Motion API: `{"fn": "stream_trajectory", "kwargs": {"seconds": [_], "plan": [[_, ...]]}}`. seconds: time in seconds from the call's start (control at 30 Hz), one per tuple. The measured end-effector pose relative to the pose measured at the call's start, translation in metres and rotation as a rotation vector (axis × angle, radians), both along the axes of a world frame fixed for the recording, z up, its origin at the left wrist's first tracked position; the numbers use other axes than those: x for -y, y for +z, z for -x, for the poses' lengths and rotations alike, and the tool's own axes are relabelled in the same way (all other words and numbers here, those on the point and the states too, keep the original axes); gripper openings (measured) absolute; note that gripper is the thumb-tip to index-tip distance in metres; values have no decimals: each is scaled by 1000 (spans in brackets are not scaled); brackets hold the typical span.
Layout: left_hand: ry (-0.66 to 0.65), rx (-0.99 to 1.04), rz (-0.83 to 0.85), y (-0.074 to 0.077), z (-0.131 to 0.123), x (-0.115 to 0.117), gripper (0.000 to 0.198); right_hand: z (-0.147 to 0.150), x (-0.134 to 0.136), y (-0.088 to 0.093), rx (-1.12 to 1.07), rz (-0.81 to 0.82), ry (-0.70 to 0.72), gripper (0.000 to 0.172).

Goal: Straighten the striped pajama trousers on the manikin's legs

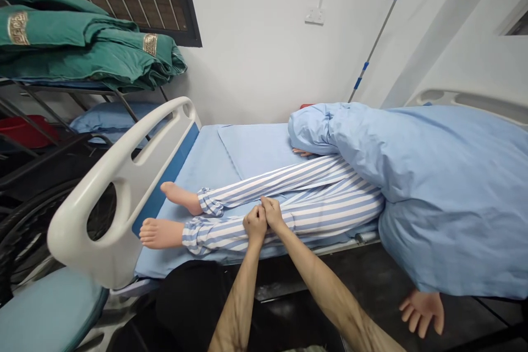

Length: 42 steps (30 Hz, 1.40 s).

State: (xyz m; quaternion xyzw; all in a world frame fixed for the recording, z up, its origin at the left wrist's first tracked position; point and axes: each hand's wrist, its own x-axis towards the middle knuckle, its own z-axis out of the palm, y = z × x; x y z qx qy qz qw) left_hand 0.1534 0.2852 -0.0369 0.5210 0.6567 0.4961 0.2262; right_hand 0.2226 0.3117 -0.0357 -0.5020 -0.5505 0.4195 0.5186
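My left hand [255, 222] and my right hand [273, 213] are both closed, fists side by side with the thumbs nearly touching. They rest over the nearer leg of the striped trousers [334, 213], around knee height. What lies inside the curled fingers, if anything, is hidden. The trousers are blue and white and worn by a manikin lying on its back. Its bare feet, the nearer foot [161, 233] and the farther foot [181, 197], point toward the bed's left end, with bunched cuffs at the ankles. A light-blue quilt [449, 192] covers its upper body.
The bed has a pale footboard [93, 192] at left and blue sheet [247, 146]. A manikin hand [424, 311] hangs below the quilt at right. An IV pole [375, 47] stands behind. Left are a wheelchair [25, 231], a stool [53, 308] and folded green bedding [82, 38].
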Motion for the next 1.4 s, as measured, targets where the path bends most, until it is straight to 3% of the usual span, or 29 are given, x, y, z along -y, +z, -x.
{"fn": "stream_trajectory", "kwargs": {"seconds": [0.17, 0.23, 0.43, 0.53, 0.7, 0.83, 0.93, 1.1, 1.23, 1.4], "plan": [[-26, -74, 34, -5, 1, 0, 38, -15, 5, 28, 111, -108, 19, 46], [-20, -90, 33, -4, 1, -1, 39, -23, 7, 31, 142, -164, 14, 46], [-4, -97, 44, -6, -1, -2, 39, -33, 12, -2, 277, -141, -32, 47], [-13, 16, 24, 4, -3, -4, 39, -34, 9, -12, 261, -131, -36, 47], [-106, 253, -111, 26, -19, -5, 42, -41, 1, -10, 24, -66, -29, 49], [-128, 136, -39, 16, -33, -4, 39, -42, -1, -6, -80, -30, -46, 48], [-75, -47, 35, 3, -36, -5, 37, -47, 3, 5, -45, -26, -74, 48], [-108, -91, 38, -3, -33, -7, 39, -81, 12, 17, 181, -156, -48, 47], [-82, -53, 40, 5, -38, -8, 40, -102, 11, 5, 302, -141, -90, 49], [-178, 179, -74, 24, -67, -10, 42, -106, 4, -4, 145, -84, -150, 50]]}}
